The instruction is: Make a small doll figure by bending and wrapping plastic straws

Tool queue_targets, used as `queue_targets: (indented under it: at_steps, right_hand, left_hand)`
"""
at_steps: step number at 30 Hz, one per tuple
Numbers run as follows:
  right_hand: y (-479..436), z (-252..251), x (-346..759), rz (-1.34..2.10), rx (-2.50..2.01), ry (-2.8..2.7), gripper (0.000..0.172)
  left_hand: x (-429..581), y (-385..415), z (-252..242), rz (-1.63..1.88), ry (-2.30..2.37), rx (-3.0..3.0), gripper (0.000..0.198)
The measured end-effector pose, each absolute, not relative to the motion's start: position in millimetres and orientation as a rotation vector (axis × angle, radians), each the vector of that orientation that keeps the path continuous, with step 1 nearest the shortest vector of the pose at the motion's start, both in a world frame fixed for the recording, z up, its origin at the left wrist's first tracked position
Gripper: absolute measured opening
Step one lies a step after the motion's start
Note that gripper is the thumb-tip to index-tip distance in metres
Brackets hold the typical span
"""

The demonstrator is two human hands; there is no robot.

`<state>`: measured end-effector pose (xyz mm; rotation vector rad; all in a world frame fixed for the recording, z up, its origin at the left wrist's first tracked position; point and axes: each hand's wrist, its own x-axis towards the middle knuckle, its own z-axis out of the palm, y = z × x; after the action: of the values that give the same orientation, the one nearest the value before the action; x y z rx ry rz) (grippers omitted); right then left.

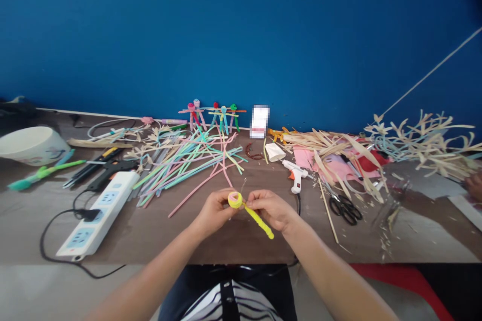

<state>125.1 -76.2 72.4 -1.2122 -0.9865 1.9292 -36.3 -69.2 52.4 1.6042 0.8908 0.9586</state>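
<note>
My left hand (pixel 213 213) and my right hand (pixel 271 209) meet above the brown tabletop (pixel 241 235), both pinching a yellow fuzzy pipe cleaner (pixel 259 220). One end of it is wound into a small round coil (pixel 235 199) with a pink centre, held between my fingertips. Its straight yellow tail slants down to the right past my right hand. A loose pile of pastel pipe cleaners (pixel 188 170) lies just beyond my hands, with a pink strand (pixel 196 195) reaching close to my left hand.
Pipe-cleaner figures (pixel 214 115) stand at the back by the blue wall. A white power strip (pixel 98 213), white bowl (pixel 32 145), hot glue gun (pixel 295 174), black-handled scissors (pixel 344 209) and palm-leaf strips (pixel 324 143) lie around. Another person's hand (pixel 474 185) shows at the right edge.
</note>
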Motion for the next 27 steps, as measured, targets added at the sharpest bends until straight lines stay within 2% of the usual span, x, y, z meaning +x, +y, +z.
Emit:
queue_targets:
  at_steps: [6,13,19,23,27]
  right_hand:
    - [-78.0,69.9,122.9,1.791,-1.29,-1.088,0.02]
    - [-82.1,73.9,126.1,1.19,-1.381,-1.615,0.012]
    - [-88.3,78.8,123.5,0.744,-1.449,-1.857,0.002]
    - [-88.4,79.8,122.4,0.665,-1.49,-1.906,0.002]
    - [-83.9,72.4,122.9,0.896,-1.537,-1.782,0.003]
  left_hand:
    - [-32.5,-70.5,48.6,1.013,0.955,1.437,0.01]
    - [-26.9,-71.9,49.0,1.054,0.985,1.05,0.018]
    - [-24.9,-72.2,46.5,1.034,0.944,1.071,0.016]
    - [-24.5,-72.3,45.0,1.019,0.965,1.176,0.015]
    - [-24.3,-73.9,47.3,1.01,1.0,1.234,0.013]
